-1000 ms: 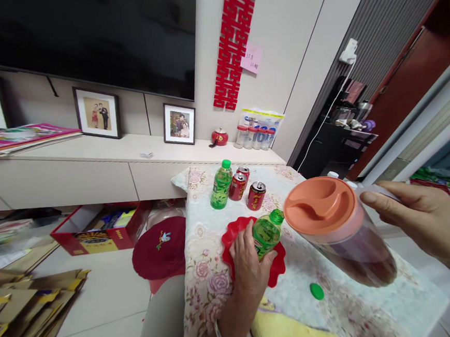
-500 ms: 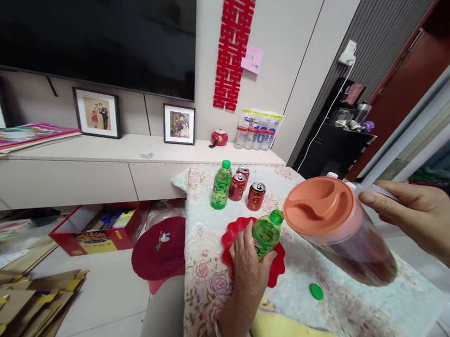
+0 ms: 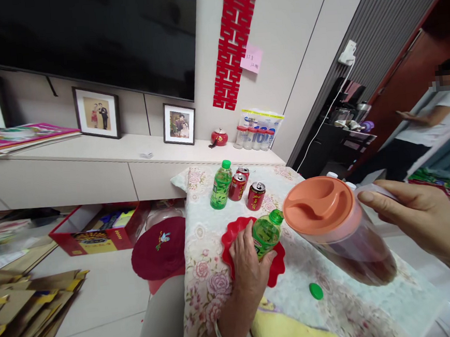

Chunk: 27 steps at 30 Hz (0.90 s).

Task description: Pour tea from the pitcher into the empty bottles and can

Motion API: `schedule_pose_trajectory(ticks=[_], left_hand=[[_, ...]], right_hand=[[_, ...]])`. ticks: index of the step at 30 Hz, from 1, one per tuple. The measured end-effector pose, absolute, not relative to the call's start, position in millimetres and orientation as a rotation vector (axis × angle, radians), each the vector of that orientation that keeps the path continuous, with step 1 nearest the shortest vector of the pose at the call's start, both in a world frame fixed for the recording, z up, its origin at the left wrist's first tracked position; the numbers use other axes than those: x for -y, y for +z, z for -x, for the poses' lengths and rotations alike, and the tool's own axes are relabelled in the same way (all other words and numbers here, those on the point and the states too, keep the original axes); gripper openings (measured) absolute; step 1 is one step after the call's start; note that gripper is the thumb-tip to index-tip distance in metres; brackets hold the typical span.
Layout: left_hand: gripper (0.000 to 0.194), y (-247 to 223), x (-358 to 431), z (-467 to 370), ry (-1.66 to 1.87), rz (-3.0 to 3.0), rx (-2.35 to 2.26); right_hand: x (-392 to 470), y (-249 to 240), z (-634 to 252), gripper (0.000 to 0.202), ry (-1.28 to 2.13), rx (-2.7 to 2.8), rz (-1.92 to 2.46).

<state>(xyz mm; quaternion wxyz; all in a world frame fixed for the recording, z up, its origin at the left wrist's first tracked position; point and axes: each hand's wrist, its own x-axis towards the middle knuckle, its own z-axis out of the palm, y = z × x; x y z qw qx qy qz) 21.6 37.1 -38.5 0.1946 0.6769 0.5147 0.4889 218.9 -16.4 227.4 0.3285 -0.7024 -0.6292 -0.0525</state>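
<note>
My left hand [image 3: 250, 265] is wrapped round a green plastic bottle [image 3: 267, 232], tilted slightly to the right over a red scalloped dish [image 3: 230, 236]. With my right hand [image 3: 419, 208] I grip the handle of a clear pitcher [image 3: 357, 259] that has an orange lid [image 3: 319, 205] and brownish-red liquid inside. The pitcher leans left, its lid edge close beside the bottle's mouth. Whether liquid flows between them I cannot tell. A green cap [image 3: 316, 291] lies on the tablecloth to the right of the dish.
Behind the dish stand another green bottle [image 3: 221, 185] and several red cans [image 3: 256, 196]. A yellow cloth [image 3: 292, 332] lies at the near edge of the flowered tablecloth [image 3: 204, 258]. Left of the table is a dark red stool [image 3: 159, 251]. A person [image 3: 427, 116] is at far right.
A person has come into view at the far right, by the doorway. Both hands, the bottle and the pitcher stay practically where they were.
</note>
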Motion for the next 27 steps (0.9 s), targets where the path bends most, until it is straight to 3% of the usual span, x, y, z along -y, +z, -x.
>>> schedule_pose_trajectory(ticks=[7, 27], left_hand=[[0.079, -40.8, -36.6, -22.3, 1.392, -1.909, -1.457], [0.079, -40.8, -35.4, -22.8, 1.401, -1.918, -1.46]], right_hand=[[16.8, 228.8, -219.3, 0.063, 0.015, 1.641, 1.829], [17.0, 230.4, -217.3, 0.066, -0.02, 1.651, 1.878]])
